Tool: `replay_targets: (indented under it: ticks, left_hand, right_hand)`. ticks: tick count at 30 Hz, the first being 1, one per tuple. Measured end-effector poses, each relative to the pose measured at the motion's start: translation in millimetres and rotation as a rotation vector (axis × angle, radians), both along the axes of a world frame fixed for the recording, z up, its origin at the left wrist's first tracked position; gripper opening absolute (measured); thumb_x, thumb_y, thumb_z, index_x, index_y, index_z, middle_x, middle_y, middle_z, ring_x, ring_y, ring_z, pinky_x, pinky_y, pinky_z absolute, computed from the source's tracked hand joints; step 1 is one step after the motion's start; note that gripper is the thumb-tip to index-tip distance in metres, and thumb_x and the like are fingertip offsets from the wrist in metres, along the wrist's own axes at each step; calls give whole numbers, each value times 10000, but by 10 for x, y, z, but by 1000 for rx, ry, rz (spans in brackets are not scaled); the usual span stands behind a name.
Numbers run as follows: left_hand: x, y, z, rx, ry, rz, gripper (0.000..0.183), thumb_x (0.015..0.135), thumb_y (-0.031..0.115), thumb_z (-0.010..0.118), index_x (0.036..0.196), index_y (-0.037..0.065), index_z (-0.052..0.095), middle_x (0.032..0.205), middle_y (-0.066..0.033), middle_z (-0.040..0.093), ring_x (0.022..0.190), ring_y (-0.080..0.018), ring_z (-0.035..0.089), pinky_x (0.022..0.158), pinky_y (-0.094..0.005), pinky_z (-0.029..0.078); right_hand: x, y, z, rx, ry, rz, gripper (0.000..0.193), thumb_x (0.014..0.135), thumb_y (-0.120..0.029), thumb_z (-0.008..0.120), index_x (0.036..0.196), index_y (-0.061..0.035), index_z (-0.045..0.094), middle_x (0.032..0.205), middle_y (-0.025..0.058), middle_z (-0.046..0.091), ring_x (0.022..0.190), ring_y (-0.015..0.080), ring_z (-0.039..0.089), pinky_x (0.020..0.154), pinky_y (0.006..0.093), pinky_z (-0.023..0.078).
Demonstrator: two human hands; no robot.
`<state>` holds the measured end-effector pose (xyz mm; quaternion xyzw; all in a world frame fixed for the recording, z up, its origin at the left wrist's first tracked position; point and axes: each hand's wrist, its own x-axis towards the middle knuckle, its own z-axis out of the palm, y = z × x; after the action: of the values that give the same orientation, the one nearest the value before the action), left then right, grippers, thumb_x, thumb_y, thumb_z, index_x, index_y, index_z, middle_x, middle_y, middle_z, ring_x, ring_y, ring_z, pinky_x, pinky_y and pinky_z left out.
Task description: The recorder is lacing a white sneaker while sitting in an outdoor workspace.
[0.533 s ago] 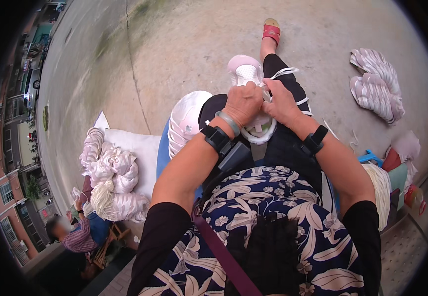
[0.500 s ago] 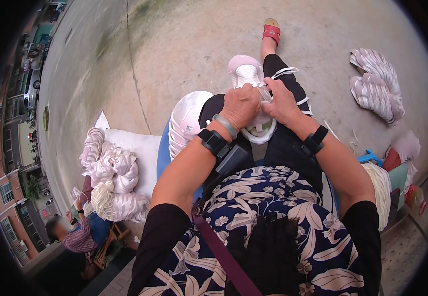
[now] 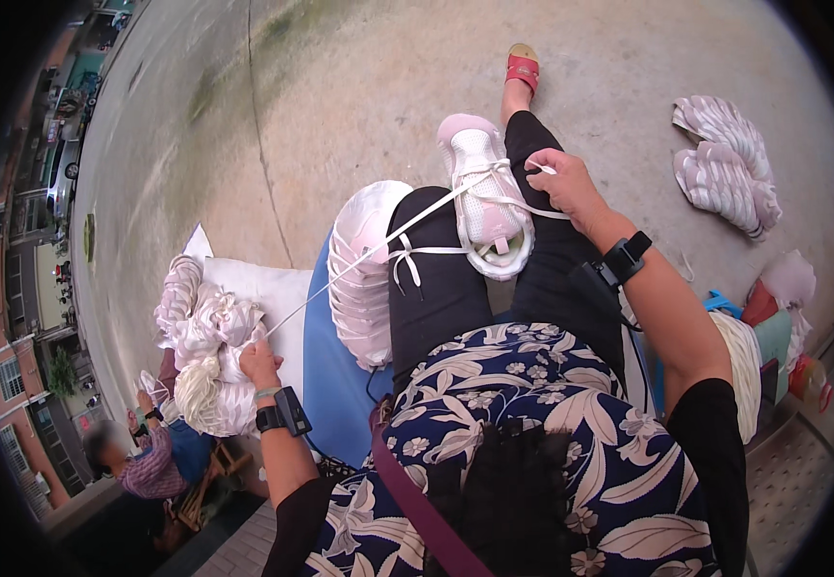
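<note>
The left hand (image 3: 259, 363) is pinching a taut white string (image 3: 379, 245); the right hand (image 3: 563, 183) is pressing closed fingers on the pink-and-white shoe upper (image 3: 482, 197).

Floral top, black trousers, black wrist devices, red sandal (image 3: 522, 69)

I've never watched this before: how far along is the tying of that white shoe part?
Done: white cord is already knotted around the shoe upper on the lap. In hand: the left hand pulls one strand taut sideways while the right hand pins the other. Left: loose pieces lie on the ground.
</note>
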<state>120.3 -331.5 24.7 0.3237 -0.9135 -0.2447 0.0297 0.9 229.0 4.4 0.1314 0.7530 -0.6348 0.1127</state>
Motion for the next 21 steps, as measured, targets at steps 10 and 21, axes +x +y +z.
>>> replay_targets:
  ticks: [10,21]
  left_hand:
    - [-649,693,1037,1374,718,42,158,794,121,566,850,-21,525,925,-83,574,605,-107,476,584,-236,393]
    - [-895,1103,1598,1835,930,-422,197,798,60,528,641,39,412,984,-137,549,549,-85,412,561,-233,350]
  right_hand:
    - [-303,-179,-285,157,239,40,201,648,-184,653,780,-35,623,708,121,615,677,228,589,660,306,460]
    - [-396,-268,-430,376,219,-31,171,658,-166,637,794,-64,655,765,161,631,745,288,613,706,338,473]
